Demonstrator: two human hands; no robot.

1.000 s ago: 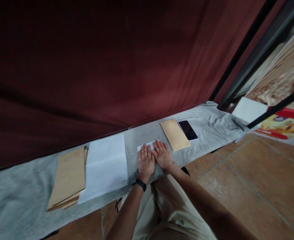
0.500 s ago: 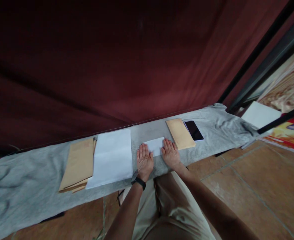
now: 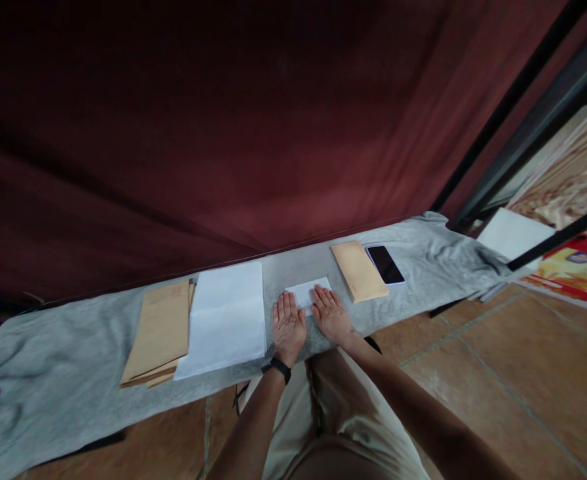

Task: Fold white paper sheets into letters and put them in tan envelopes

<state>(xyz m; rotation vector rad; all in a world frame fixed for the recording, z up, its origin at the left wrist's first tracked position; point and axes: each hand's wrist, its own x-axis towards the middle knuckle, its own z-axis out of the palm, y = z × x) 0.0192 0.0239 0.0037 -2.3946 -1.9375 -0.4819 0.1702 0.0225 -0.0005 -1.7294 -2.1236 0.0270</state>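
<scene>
A small folded sheet of white paper (image 3: pixel 306 291) lies flat on the grey cloth in front of me. My left hand (image 3: pixel 289 327) rests palm down on its left end, fingers stretched out. On the right part of the paper lies my right hand (image 3: pixel 331 316), also flat with its fingers extended. Neither hand grips anything. Just right of the paper is a brown envelope (image 3: pixel 359 271). A stack of larger white sheets (image 3: pixel 226 320) lies to the left of my left hand, and several brown envelopes (image 3: pixel 160 327) are piled beyond it.
A phone (image 3: pixel 385 265) with a dark screen lies beside the right envelope. The grey cloth (image 3: pixel 68 360) covers a long narrow bench against a dark red curtain (image 3: pixel 253 147). Dark metal bars (image 3: pixel 503 113) and a colourful printed box (image 3: pixel 580 270) stand at the right.
My right hand has slid left across the folded paper, closer to my left hand. The left hand stays in place. The view has shifted slightly.
</scene>
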